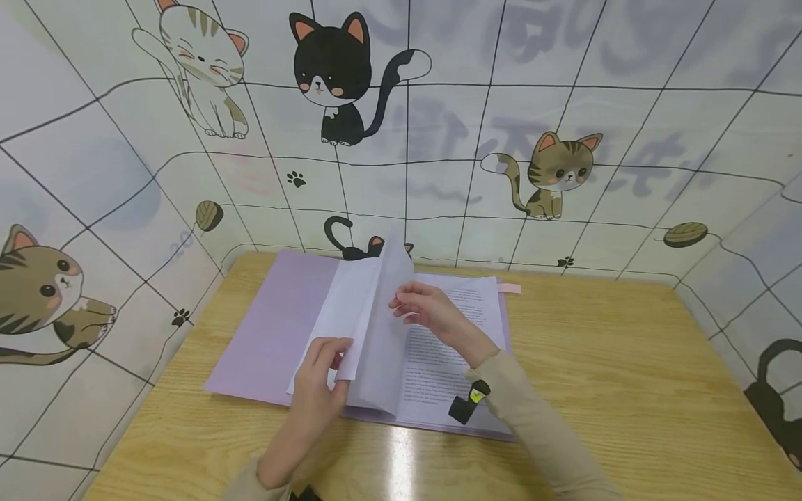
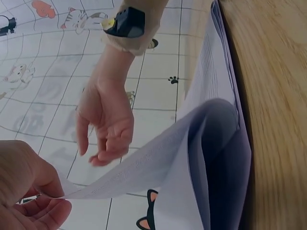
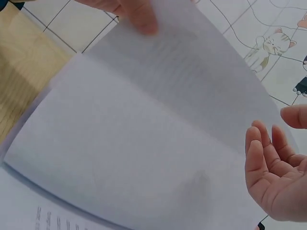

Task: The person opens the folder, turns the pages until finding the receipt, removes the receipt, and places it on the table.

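Observation:
A purple folder (image 1: 276, 320) lies spread on the table with printed sheets inside. At the edge of a lifted page (image 3: 187, 76), my left hand (image 1: 319, 383) pinches the paper between thumb and fingers. Another raised leaf (image 1: 387, 348) stands curved near the middle of the folder. My right hand (image 1: 435, 313) hovers over the right-hand printed sheet (image 1: 432, 369), beside the raised leaf. Its fingers are loosely bent and hold nothing, as the right wrist view of that hand (image 3: 276, 177) shows. In the left wrist view, the pinched page (image 2: 120, 177) stretches from the fingertips to the folder.
A pink tab (image 1: 510, 288) sticks out at the folder's upper right. The wooden table (image 1: 601, 369) extends to the right of the folder. Behind it and at the sides stands a white gridded backdrop (image 1: 451, 125) printed with cartoon cats.

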A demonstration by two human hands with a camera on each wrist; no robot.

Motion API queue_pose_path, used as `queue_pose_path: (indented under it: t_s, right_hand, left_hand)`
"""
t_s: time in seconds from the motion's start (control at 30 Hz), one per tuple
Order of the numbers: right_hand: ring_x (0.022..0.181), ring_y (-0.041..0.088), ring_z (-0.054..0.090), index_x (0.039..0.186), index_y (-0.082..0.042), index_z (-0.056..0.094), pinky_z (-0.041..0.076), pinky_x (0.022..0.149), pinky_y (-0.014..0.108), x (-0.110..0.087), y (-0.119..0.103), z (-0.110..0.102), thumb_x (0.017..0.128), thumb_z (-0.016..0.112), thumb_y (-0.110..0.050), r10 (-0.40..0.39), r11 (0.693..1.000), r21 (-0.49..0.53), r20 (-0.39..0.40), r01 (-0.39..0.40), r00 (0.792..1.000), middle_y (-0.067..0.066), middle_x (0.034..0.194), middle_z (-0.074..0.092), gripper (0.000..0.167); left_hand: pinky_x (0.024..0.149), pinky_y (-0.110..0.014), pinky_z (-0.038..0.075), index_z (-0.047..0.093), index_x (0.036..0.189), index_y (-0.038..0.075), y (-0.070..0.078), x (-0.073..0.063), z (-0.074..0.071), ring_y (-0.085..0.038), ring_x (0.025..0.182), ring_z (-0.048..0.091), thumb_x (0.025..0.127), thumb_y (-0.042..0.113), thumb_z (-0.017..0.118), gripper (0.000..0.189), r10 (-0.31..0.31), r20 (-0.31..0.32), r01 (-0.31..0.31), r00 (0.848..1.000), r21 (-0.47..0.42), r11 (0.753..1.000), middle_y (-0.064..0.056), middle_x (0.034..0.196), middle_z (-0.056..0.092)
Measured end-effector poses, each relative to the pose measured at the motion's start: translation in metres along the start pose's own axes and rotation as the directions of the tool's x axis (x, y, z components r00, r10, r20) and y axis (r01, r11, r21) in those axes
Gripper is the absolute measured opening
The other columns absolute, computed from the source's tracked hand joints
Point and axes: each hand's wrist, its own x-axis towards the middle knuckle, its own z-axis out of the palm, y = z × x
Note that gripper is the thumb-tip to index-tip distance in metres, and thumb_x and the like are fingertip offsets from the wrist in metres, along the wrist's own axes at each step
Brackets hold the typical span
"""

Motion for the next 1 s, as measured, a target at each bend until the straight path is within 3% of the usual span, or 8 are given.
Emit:
queue_pose_path:
  t_s: [0.27,0.43,0.57,0.7,1.0]
  right_hand:
    - [0.076,0.011,0.062,0.092,-0.009,0.058,0.049,0.066,0.021,0.000,0.007,-0.019,0.092,0.049,-0.004,-0.004,0.999,0.046,-0.042,0.006,0.999,-0.001,0.084,0.066,0.011]
    - [0.077,0.011,0.062,0.091,-0.010,0.058,0.048,0.067,0.022,-0.004,0.008,-0.029,0.092,0.049,-0.005,-0.003,1.000,0.013,-0.054,0.004,0.999,-0.001,0.084,0.066,0.010]
    - [0.077,0.012,0.062,0.093,-0.006,0.057,0.048,0.069,0.023,-0.005,0.012,-0.036,0.093,0.051,-0.008,0.024,0.999,-0.021,-0.085,-0.026,0.996,-0.001,0.084,0.065,0.006]
    - [0.079,0.013,0.062,0.100,0.000,0.055,0.049,0.071,0.024,-0.006,0.016,-0.044,0.093,0.051,-0.009,0.045,0.998,-0.045,-0.111,-0.051,0.993,-0.001,0.086,0.066,0.012]
    - [0.080,0.013,0.061,0.104,-0.002,0.054,0.050,0.072,0.024,-0.009,0.022,-0.062,0.094,0.051,-0.011,0.051,0.995,-0.079,-0.150,-0.063,0.987,0.000,0.088,0.065,0.014]
  left_hand:
    - [0.061,-0.012,0.044,0.057,0.104,-0.008,-0.022,-0.009,-0.013,-0.014,0.069,0.051,0.045,-0.033,0.059,0.063,-0.075,0.027,0.074,0.997,0.055,0.996,-0.014,0.087,0.052]
    - [0.057,-0.014,0.044,0.054,0.107,-0.011,-0.032,-0.014,-0.016,-0.013,0.068,0.048,0.055,-0.029,0.058,0.055,-0.104,0.043,0.100,0.994,0.091,0.991,-0.016,0.087,0.052]
    - [0.056,-0.029,0.048,0.050,0.115,-0.012,-0.037,-0.019,-0.016,-0.023,0.071,0.052,0.059,-0.025,0.058,0.058,-0.178,0.076,0.166,0.981,0.144,0.975,-0.020,0.091,0.052]
    - [0.063,-0.044,0.051,0.044,0.125,-0.011,-0.043,-0.023,-0.018,-0.035,0.081,0.056,0.060,-0.023,0.061,0.068,-0.250,0.103,0.228,0.963,0.188,0.955,-0.025,0.097,0.052]
    - [0.063,-0.041,0.052,0.051,0.116,-0.012,-0.054,-0.029,-0.019,-0.032,0.077,0.056,0.060,-0.022,0.064,0.058,-0.293,0.154,0.256,0.944,0.224,0.940,-0.025,0.095,0.052]
